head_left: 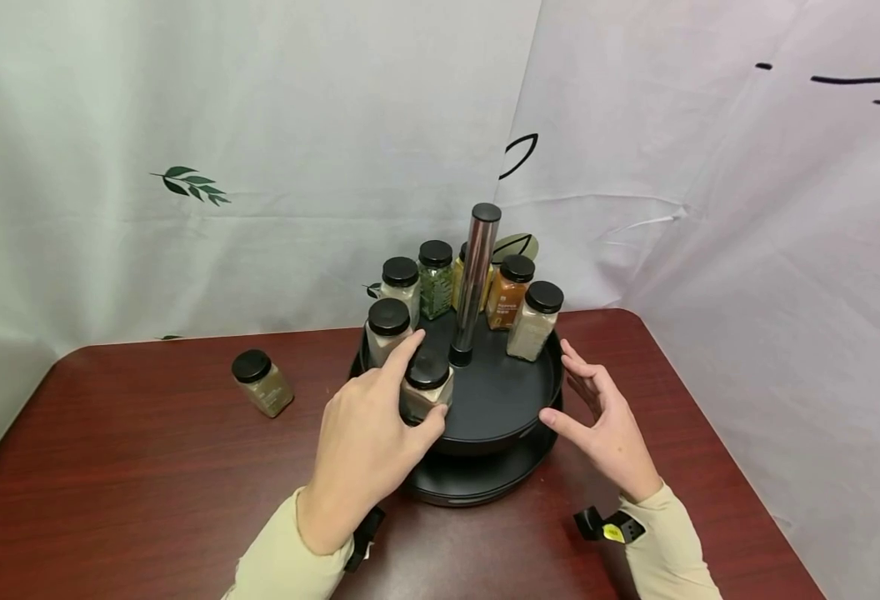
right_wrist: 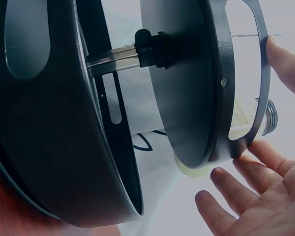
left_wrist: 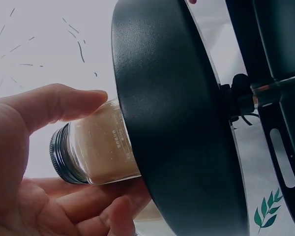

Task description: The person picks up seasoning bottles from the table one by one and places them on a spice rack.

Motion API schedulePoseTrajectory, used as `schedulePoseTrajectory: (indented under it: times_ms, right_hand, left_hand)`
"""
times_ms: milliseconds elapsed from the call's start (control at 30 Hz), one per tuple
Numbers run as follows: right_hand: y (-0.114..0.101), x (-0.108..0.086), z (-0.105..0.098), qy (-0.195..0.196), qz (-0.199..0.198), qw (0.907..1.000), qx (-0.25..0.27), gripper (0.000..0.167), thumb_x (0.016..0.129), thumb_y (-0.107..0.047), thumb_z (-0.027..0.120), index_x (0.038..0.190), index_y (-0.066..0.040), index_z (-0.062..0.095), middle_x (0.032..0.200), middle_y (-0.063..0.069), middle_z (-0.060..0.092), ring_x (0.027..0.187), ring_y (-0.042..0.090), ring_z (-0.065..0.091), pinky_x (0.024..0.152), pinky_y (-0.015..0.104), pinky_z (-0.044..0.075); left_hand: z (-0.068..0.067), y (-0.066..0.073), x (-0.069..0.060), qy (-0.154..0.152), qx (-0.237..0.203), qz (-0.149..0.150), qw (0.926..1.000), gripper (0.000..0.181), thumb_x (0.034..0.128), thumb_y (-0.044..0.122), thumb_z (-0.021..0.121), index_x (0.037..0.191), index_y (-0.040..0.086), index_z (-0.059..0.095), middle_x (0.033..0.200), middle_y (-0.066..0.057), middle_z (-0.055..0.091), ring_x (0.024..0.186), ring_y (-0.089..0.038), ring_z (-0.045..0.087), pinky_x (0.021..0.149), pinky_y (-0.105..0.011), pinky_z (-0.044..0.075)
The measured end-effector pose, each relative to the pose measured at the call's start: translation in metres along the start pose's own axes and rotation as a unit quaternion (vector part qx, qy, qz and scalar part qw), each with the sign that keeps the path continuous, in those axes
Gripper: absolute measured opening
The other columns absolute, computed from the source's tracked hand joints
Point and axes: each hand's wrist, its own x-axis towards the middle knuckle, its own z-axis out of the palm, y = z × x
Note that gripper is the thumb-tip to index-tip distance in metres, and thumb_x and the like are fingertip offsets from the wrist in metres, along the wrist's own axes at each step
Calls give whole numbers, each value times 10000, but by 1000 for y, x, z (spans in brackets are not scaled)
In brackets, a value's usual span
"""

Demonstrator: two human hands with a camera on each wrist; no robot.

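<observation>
A spice jar (head_left: 427, 392) with a black lid and pale tan contents stands at the front left of the black two-tier turntable's upper tray (head_left: 485, 408). My left hand (head_left: 368, 433) holds this jar between thumb and fingers; in the left wrist view its glass body (left_wrist: 104, 145) is partly behind the tray's side wall. On the opposite side, my right hand (head_left: 605, 425) is spread at the tray's right edge. The right wrist view shows its thumb and fingertips at the slotted rim (right_wrist: 263, 73), fingers only slightly bent.
Several black-lidded jars, among them a green one (head_left: 436, 283) and an orange one (head_left: 509, 296), line the upper tray around a metal post (head_left: 477, 275). Another spice jar (head_left: 263, 385) stands apart on the reddish-brown table (head_left: 147, 467). A white curtain (head_left: 297, 167) hangs behind.
</observation>
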Motion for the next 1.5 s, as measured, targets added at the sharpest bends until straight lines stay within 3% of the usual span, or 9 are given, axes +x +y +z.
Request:
schedulePoseTrajectory:
  times_ms: [200,467,867,1033,1200,1300,1500]
  right_hand:
    - [0,0,0,-10,-17,10000,52,615,875,27,745,1416,11,454,1628,54,308,1450,112,360,1133,201,323]
    - [0,0,1,14,-37,10000,31,622,870,29,748,1419,12,456,1624,18,316,1453,112,353,1132,197,321]
    - [1,-2,2,4,-126,9999,77,616,883,33,732,1427,9,444,1630,64,301,1466,140,338,1135,211,324]
    - [1,-2,3,156,-275,9995,-34,537,907,52,689,1401,11,483,1608,61,345,1450,150,370,1122,199,338]
    - [1,-1,4,390,-303,9988,-11,427,947,46,641,1360,24,536,1572,90,405,1415,131,423,1097,187,366]
    - [1,0,5,573,-274,9980,-4,361,972,30,614,1331,30,574,1540,107,450,1385,117,462,1062,186,408]
    - [0,1,6,919,-166,9956,91,294,971,30,617,1264,55,632,1472,118,529,1326,102,527,1020,207,460]
  left_hand:
    - [2,0,1,-12,-5,-15,10000,778,735,279,845,1448,185,549,612,86,480,519,-80,408,499,-320,400]
    - [4,-1,0,15,-1,-64,10000,785,737,294,854,1450,191,541,653,52,540,542,-99,451,505,-333,420]
    - [3,-7,-7,52,-142,-8,9999,858,738,362,897,1479,180,505,1012,-56,711,840,-214,669,626,-427,547]
    - [1,-14,-12,583,-493,199,9969,771,718,355,911,1394,168,590,1047,18,719,921,-145,671,681,-367,547]
    - [-2,-23,-13,1326,-837,517,9863,614,728,293,896,1271,119,668,1008,45,733,872,-100,660,647,-250,492]
    - [-6,-29,-13,1504,-918,548,9828,550,744,268,879,1228,91,685,988,31,734,856,-104,655,645,-215,477]
    - [-11,-44,-16,1583,-879,340,9829,490,772,254,863,1197,74,697,982,17,742,803,-127,654,666,-176,467]
